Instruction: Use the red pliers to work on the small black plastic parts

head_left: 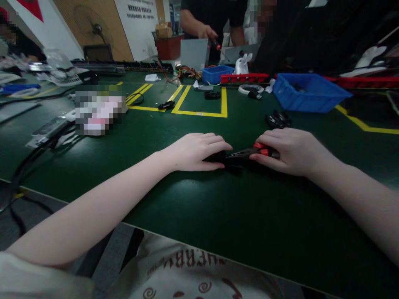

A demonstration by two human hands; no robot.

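Observation:
My right hand [289, 151] is closed around the red and black handles of a pair of needle-nose pliers [243, 154]. The pliers' dark jaws point left, with their tip at a small black part [218, 156]. Thumb and fingers of my left hand [202, 152] grip that black part just above the green tabletop [187, 203]. Its exact kind is too dark to make out, and my fingers cover much of it. A black bundle of cable [278, 119] lies just beyond my right hand.
Beyond my hands are a blue bin [308, 93], a smaller blue bin [216, 74], a black coiled cable [212, 95] and yellow tape marks [199, 113]. Dark cables [40, 151] run along the left. Across the table, a person's hand [208, 33] holds a screwdriver [215, 44] by a metal case [195, 54].

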